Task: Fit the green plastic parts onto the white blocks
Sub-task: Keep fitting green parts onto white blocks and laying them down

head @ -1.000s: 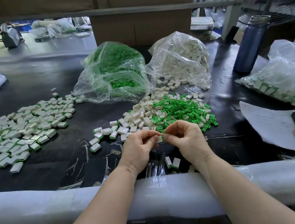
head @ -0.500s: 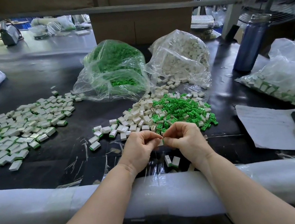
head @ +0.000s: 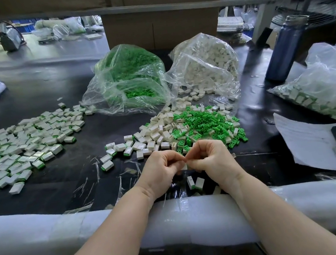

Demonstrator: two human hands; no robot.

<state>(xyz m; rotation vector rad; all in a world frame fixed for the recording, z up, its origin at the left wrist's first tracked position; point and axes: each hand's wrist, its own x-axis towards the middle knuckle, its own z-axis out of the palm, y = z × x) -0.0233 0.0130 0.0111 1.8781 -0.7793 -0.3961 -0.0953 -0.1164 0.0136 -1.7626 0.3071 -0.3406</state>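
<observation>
two hands meet just above the black table point(head: 64, 180), close to the person. the left hand point(head: 161, 170) and the right hand point(head: 211, 160) have their fingers curled in, and their fingertips touch in the middle. they seem to pinch one small piece between them, but the piece is almost all hidden by the fingers, so it cannot be told for sure what each hand holds.

it looks like the step in hand is the pressing one: a green part is being pushed onto a white block until it sits snug.

just past the hands lies a mixed pile. the loose white blocks point(head: 152, 134) are on the left of it and the loose green parts point(head: 204, 123) are on the right, touching each other. behind them stand a bag of green parts point(head: 132, 77) and a bag of white blocks point(head: 207, 62). far to the left is a big spread of finished blocks point(head: 19, 147), white with a green edge. a few more finished ones point(head: 195, 183) lie right under the hands.

the next move likely calls for putting the done piece down, then picking one new white block and one new green part from the pile. the green part must face the right way to go in.
</observation>
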